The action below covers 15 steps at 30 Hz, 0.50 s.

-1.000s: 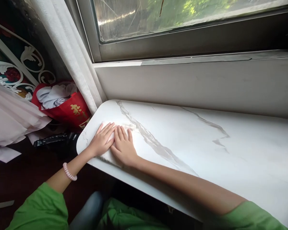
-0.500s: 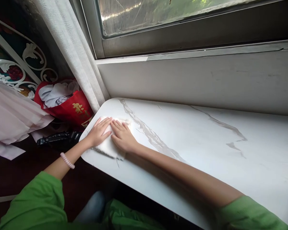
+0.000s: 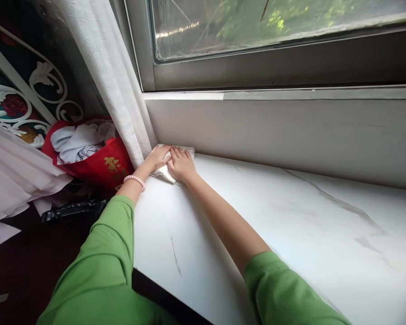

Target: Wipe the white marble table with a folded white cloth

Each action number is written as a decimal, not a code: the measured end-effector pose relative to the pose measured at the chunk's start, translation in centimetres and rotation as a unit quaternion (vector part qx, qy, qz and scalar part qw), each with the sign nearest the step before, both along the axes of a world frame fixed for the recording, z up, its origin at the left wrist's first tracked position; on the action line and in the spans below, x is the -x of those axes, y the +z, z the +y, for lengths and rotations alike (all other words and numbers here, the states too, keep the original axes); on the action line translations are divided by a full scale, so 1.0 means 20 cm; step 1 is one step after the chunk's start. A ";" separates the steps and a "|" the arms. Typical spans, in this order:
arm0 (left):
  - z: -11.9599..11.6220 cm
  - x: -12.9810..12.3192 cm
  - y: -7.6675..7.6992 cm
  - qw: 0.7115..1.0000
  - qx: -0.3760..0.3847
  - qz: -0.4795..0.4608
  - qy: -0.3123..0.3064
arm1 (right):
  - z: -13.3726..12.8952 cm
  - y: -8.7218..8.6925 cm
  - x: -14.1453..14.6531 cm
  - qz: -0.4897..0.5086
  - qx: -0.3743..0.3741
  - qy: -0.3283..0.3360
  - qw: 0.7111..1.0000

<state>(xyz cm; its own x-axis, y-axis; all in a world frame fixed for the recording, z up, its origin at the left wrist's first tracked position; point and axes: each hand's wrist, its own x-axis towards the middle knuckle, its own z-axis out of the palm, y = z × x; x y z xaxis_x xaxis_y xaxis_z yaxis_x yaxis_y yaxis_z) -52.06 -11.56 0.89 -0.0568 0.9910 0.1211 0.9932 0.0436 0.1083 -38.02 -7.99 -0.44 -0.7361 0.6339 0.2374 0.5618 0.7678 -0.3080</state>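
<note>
A pale cloth (image 3: 169, 174) lies on the white marble-patterned table (image 3: 216, 253) at its far left corner, against the wall. My left hand (image 3: 158, 158) rests on the cloth's left part, palm down with fingers stretched out, a pink beaded band on the wrist. Right beside it, my right hand (image 3: 182, 164) presses flat on the cloth, its fingers pointing toward the wall. The two hands touch or nearly touch. Part of the cloth is hidden under them.
A white curtain (image 3: 104, 67) hangs just left of the table corner. Behind the table stand a low wall (image 3: 274, 135) and a framed window (image 3: 257, 76). A red bag (image 3: 111, 167) with light clothes, a black item (image 3: 72, 211) and pink fabric (image 3: 16, 171) are at the left.
Both hands and the cloth have moved away from the table's near left edge to the far corner by the wall. The camera view has shifted slightly.
</note>
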 end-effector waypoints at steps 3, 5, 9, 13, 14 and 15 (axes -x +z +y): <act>-0.01 0.01 -0.01 1.000 -0.006 -0.004 0.003 | 0.01 -0.01 0.01 -0.005 -0.010 0.006 1.000; -0.03 0.00 -0.02 1.000 -0.008 -0.005 0.007 | 0.00 -0.01 0.01 -0.009 -0.015 0.007 1.000; -0.10 -0.04 0.00 1.000 -0.003 -0.015 0.021 | -0.03 -0.02 -0.01 -0.020 -0.027 0.023 0.999; -0.22 -0.08 0.01 1.000 -0.005 -0.026 0.017 | -0.14 -0.01 -0.06 -0.025 -0.029 0.029 0.999; -0.27 -0.10 0.01 0.999 -0.006 -0.030 0.019 | -0.18 -0.01 -0.07 -0.026 -0.029 0.031 0.999; -0.31 -0.11 0.01 0.999 -0.007 -0.035 0.022 | -0.22 -0.01 -0.08 -0.026 -0.028 0.035 0.999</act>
